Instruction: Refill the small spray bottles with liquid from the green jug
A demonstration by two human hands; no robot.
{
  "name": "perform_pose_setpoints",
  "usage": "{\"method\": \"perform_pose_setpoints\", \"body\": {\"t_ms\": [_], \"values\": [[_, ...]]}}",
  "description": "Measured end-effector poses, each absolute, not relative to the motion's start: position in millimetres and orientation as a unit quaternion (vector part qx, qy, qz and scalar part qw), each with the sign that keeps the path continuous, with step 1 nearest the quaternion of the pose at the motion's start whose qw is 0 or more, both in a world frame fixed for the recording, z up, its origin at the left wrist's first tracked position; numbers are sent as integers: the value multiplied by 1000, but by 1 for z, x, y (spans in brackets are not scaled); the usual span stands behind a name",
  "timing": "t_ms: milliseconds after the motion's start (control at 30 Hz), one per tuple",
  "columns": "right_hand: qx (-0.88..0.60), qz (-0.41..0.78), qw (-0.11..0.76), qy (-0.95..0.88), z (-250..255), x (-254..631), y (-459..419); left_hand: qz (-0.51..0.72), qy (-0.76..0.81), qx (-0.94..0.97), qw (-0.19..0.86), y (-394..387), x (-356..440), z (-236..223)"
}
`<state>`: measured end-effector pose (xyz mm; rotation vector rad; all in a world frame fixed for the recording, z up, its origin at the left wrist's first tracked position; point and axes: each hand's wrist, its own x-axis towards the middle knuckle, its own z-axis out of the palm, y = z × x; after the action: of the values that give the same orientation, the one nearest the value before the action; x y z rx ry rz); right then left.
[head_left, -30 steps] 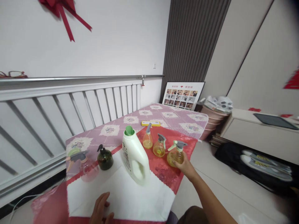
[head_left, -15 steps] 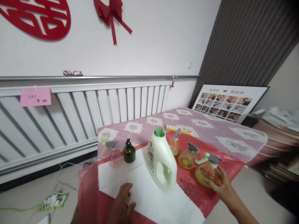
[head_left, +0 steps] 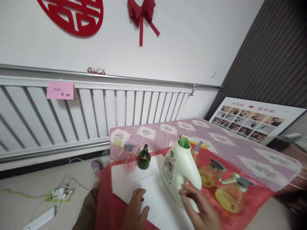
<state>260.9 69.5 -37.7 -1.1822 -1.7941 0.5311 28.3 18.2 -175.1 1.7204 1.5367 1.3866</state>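
Observation:
A large pale green detergent jug (head_left: 175, 169) with a green pour spout (head_left: 184, 142) stands upright on a white sheet (head_left: 129, 182). In front of its handle is my right hand (head_left: 201, 207), fingers apart and holding nothing; whether it touches the jug I cannot tell. My left hand (head_left: 136, 207) hovers low over the sheet's near edge, empty, thumb apart from loosely bent fingers. To the right stand spray bottles with yellow liquid: one at the near right (head_left: 231, 197), another beside it (head_left: 208, 175), and a third (head_left: 195, 156) partly hidden behind the jug.
A clear pink spray bottle (head_left: 129, 161) and a dark green pump bottle (head_left: 144, 158) stand at the left. Red plastic (head_left: 105, 195) covers part of the purple patterned tablecloth (head_left: 158, 135). A yellow-edged case (head_left: 202, 143) lies behind the jug. A radiator (head_left: 134, 105) lines the wall.
My right hand has let go of the near-right yellow spray bottle and moved left to the jug's handle. My left hand stays over the sheet. The view has shifted.

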Motion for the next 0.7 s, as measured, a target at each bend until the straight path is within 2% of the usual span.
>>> {"method": "perform_pose_setpoints", "body": {"t_ms": [133,300,500,700], "values": [[-463,279,420,-729,-34,168,118,521,546,618,221,23,25,-183],[-499,237,439,-709,-57,113,192,544,533,616,201,31,28,-196],[-511,222,419,-717,-73,79,229,562,542,595,191,36,32,-204],[-500,222,403,-734,-65,94,223,539,549,606,201,35,27,-209]]}}
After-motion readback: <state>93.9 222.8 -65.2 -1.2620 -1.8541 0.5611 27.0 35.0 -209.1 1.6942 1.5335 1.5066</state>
